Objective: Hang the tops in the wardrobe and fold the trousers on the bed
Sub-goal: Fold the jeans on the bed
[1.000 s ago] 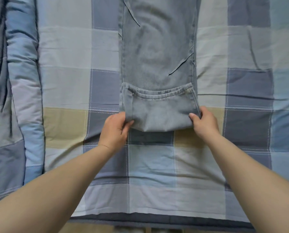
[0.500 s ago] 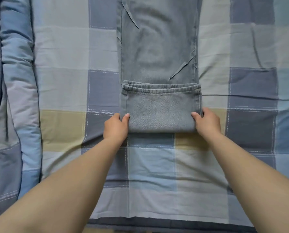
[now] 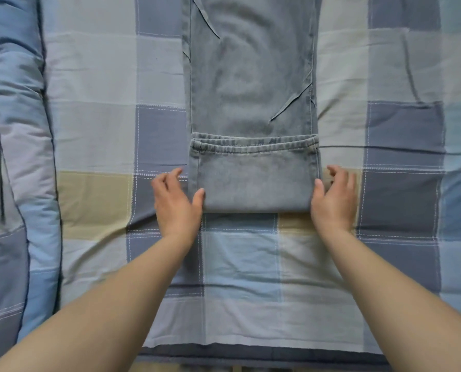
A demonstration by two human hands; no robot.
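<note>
Trousers (image 3: 250, 76) lie flat on the bed (image 3: 89, 116), legs running away from the person; the near end is folded back on top; left hand (image 3: 177, 202) touches the fold's left edge, right hand (image 3: 332, 200) its right edge; a quilt (image 3: 17, 157) lies bunched at far left.

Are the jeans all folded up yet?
Only partly. The jeans have their hem end folded over once; the rest lies flat on the bed.

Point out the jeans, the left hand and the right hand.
light blue denim jeans (image 3: 253, 84): head view, flat leg panel above the fold.
left hand (image 3: 177, 202): head view, back of hand.
right hand (image 3: 334, 200): head view, back of hand.
</note>
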